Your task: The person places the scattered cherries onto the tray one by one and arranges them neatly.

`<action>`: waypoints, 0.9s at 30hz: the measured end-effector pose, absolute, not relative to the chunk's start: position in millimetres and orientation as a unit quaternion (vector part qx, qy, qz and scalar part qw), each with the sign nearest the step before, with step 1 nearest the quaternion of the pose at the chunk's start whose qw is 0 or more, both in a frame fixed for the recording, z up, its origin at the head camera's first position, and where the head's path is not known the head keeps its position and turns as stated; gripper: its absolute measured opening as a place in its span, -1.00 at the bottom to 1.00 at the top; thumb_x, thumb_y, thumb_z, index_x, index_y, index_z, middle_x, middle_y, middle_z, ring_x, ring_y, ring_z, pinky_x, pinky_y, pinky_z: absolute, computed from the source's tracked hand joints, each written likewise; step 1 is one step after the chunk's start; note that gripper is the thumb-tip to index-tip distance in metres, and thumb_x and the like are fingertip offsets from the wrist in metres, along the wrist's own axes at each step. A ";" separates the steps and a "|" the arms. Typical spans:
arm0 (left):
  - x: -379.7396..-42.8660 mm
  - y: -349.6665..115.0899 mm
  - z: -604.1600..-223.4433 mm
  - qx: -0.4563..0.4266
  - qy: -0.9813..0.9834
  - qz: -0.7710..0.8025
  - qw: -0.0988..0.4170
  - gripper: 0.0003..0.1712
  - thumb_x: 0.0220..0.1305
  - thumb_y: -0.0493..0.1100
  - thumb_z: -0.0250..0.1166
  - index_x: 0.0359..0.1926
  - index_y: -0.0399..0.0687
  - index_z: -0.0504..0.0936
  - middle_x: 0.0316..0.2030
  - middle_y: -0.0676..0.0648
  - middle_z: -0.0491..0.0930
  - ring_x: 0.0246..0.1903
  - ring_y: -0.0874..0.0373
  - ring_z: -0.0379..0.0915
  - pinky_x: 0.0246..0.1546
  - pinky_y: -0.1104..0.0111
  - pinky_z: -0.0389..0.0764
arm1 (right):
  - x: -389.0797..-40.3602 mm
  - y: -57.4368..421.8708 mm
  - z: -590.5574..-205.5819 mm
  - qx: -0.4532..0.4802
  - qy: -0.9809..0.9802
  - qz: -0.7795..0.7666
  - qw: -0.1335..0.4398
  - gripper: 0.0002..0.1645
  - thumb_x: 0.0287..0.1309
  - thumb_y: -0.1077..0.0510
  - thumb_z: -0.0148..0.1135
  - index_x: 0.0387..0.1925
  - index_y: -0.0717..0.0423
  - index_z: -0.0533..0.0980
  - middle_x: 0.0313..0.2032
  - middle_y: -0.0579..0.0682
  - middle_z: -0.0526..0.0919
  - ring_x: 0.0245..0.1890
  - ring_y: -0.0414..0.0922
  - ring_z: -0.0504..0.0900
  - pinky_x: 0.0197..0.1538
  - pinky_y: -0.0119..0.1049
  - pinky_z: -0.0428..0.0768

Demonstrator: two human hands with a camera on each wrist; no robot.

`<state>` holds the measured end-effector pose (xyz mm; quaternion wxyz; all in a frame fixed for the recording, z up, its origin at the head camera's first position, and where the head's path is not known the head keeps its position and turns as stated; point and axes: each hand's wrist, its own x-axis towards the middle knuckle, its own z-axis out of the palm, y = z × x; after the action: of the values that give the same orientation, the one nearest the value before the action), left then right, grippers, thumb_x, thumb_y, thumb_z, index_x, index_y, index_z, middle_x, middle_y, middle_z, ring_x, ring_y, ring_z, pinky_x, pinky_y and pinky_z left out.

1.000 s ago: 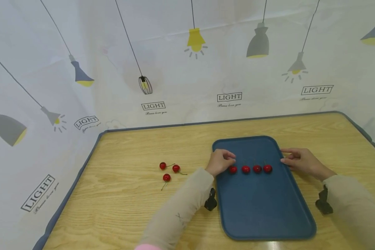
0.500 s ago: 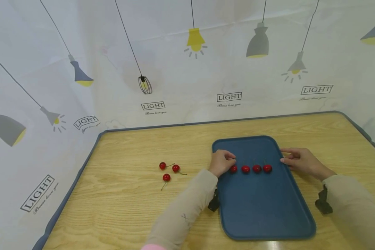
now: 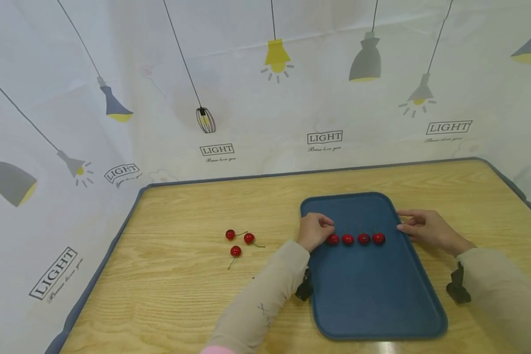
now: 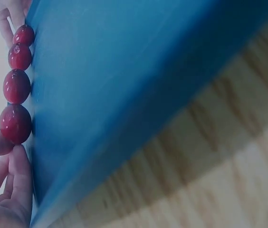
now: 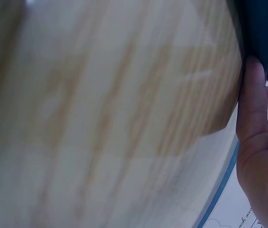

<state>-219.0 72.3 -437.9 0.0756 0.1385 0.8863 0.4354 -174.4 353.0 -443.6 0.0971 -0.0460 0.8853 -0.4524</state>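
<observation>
In the head view a blue tray (image 3: 376, 290) lies on the table, with several red cherries (image 3: 364, 239) in a row across its far half. My left hand (image 3: 313, 231) reaches over the tray's left rim and pinches at the leftmost cherry (image 3: 333, 239). The left wrist view shows thumb and fingertips meeting right at the end of that cherry (image 4: 15, 124); its stem is hidden by them. At the right rim, my right hand (image 3: 431, 230) holds the tray's edge (image 5: 260, 38) between thumb and fingers.
Three more cherries with stems (image 3: 236, 251) lie loose on the wooden table (image 3: 181, 295), left of the tray. A white sheet printed with lamps (image 3: 248, 98) hangs behind the table. Dark wrist cameras (image 3: 459, 285) sit under both sleeves.
My left hand has shifted slightly right, and the leftmost cherry has moved right with it, closer to the others in the row. The right hand and tray have stayed in place.
</observation>
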 end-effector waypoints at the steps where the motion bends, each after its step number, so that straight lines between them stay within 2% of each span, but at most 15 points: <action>1: -218.9 72.2 -438.1 0.139 0.886 0.435 0.076 -0.91 0.00 -0.30 0.27 -0.41 -0.20 0.67 -0.55 -0.02 0.60 -0.60 0.29 0.43 -0.56 0.54 0.42 | -174.5 353.0 -444.0 -0.047 0.885 -0.452 0.097 -0.30 0.15 0.09 0.12 0.18 0.45 0.16 -0.32 0.15 0.56 -0.38 -0.23 0.56 -0.34 -0.33 0.56; 27: -225.0 68.6 -433.9 0.148 0.903 0.393 0.094 -0.90 0.00 -0.24 0.30 -0.42 -0.18 0.68 -0.57 0.00 0.60 -0.62 0.33 0.41 -0.60 0.56 0.40 | -173.9 351.6 -441.9 -0.048 0.889 -0.444 0.096 -0.32 0.14 0.13 0.13 0.17 0.46 0.17 -0.30 0.19 0.57 -0.38 -0.24 0.57 -0.34 -0.33 0.56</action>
<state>-225.0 68.6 -433.9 0.0937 0.1481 0.9027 0.3930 -173.9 351.6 -441.9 0.0964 -0.0475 0.8894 -0.4443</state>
